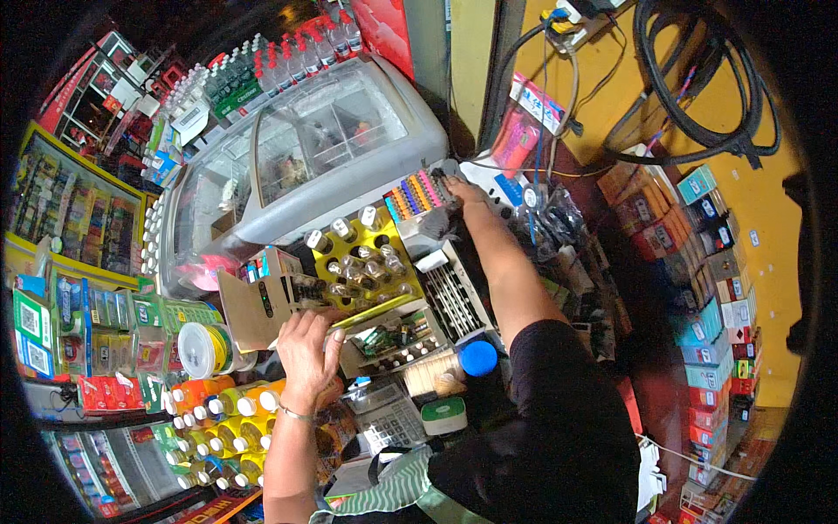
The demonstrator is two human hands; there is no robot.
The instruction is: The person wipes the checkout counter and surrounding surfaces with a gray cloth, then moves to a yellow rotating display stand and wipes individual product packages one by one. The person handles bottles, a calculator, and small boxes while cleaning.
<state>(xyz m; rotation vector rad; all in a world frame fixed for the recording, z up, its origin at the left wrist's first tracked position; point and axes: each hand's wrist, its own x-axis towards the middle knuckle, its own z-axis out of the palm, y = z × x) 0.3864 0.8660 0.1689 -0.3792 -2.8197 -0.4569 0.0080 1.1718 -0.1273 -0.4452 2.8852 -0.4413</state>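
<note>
My left hand (308, 354), with a bangle at the wrist, is at the near left corner of a yellow bottle carton (386, 242). Its thumb and fingers lie on either side of the carton's front edge. Several small dark-capped bottles (376, 268) stand in the carton's round holes. My right hand (463, 191) reaches to the far end of a tray of colourful lighters (416, 194); its fingertips are partly hidden, and a grip cannot be made out. Left of the carton, an opened cardboard box (245, 311) stands beside my left hand.
Beyond the cartons stands a glass-topped chest freezer (314, 144) with bottled water (308, 56) along its back. Drink bottles (229, 426) crowd the left front. Nearer me are a calculator (389, 419), a blue lid (478, 358) and a tub of toothpicks (432, 376). Cables (707, 85) hang at right.
</note>
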